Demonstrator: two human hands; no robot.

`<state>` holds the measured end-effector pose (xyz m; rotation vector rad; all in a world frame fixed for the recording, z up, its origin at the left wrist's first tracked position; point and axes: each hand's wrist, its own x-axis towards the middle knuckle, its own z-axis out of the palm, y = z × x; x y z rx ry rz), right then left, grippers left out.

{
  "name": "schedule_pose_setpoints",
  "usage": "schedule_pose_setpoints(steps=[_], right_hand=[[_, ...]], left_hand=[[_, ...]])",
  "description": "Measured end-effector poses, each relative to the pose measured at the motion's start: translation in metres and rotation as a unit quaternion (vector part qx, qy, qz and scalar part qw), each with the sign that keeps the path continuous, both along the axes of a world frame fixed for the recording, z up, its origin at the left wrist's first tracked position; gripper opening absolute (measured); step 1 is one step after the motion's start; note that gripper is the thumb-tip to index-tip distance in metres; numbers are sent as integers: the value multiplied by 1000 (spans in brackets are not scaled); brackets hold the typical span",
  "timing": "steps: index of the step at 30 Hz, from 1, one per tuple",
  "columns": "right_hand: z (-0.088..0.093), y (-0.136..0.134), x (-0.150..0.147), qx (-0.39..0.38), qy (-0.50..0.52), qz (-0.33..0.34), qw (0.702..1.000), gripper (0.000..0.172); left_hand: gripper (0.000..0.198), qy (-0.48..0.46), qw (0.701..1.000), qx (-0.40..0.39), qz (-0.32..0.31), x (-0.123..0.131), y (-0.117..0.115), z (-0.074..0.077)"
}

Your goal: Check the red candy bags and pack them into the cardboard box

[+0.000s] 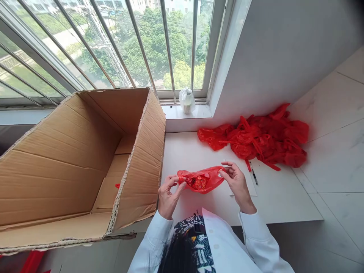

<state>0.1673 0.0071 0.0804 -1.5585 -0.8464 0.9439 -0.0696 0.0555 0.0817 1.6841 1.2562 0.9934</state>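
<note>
Stretched between my two hands over the white table is a red plastic bag (212, 182). Small red patterned items (199, 182) show inside its open mouth; their kind I cannot make out. My left hand (169, 193) pinches the bag's left end between thumb and fingers. At the opposite end, my right hand (235, 182) grips the rim with thumb and fingertips. A heap of red plastic bags (264, 136) lies beyond my right hand, against the wall.
A big open cardboard box (139, 163) stands at the left, with a small red piece (117, 185) inside. On the white table (284, 204) lie a pen (253, 173) and a paper sheet (244, 189). A wrapped white container (187, 101) sits on the windowsill.
</note>
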Motion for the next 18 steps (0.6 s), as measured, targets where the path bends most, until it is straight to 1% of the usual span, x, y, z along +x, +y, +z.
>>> schedule_pose_setpoints(steps=[1, 3, 4, 5, 7, 9, 10, 11, 12, 14, 16, 18], right_hand=[[7, 3, -4, 11, -1, 7, 1000, 40], [14, 5, -12, 16, -26, 63, 998, 36], [14, 4, -16, 8, -57, 103, 993, 33], [12, 3, -19, -6, -103, 141, 985, 29], [6, -2, -27, -35, -225, 192, 955, 25], [1, -7, -35, -39, -322, 229, 918, 23], [1, -9, -39, -31, -350, 246, 903, 22], [3, -11, -43, -21, -368, 262, 892, 22], [7, -11, -47, -12, -380, 276, 883, 20], [17, -11, -53, -2, -403, 284, 870, 15], [26, -9, -58, 3, -423, 283, 861, 18], [31, -5, -61, 9, -436, 284, 854, 27]], left_hand=[[15, 14, 999, 38, 11, 2, 0, 4], [14, 56, 994, 98, 16, 5, 0, 10], [14, 77, 990, 114, 0, 6, 0, 11], [13, 96, 988, 121, -27, 7, -1, 9], [17, 113, 980, 114, -115, 7, -3, -3], [30, 99, 970, 94, -200, 9, -7, -24], [40, 86, 968, 85, -221, 11, -10, -37], [52, 72, 969, 80, -223, 13, -13, -48], [62, 60, 972, 79, -212, 17, -16, -58], [77, 50, 980, 69, -181, 25, -19, -71], [81, 62, 985, 45, -153, 33, -19, -71], [78, 87, 988, 19, -130, 40, -15, -63]])
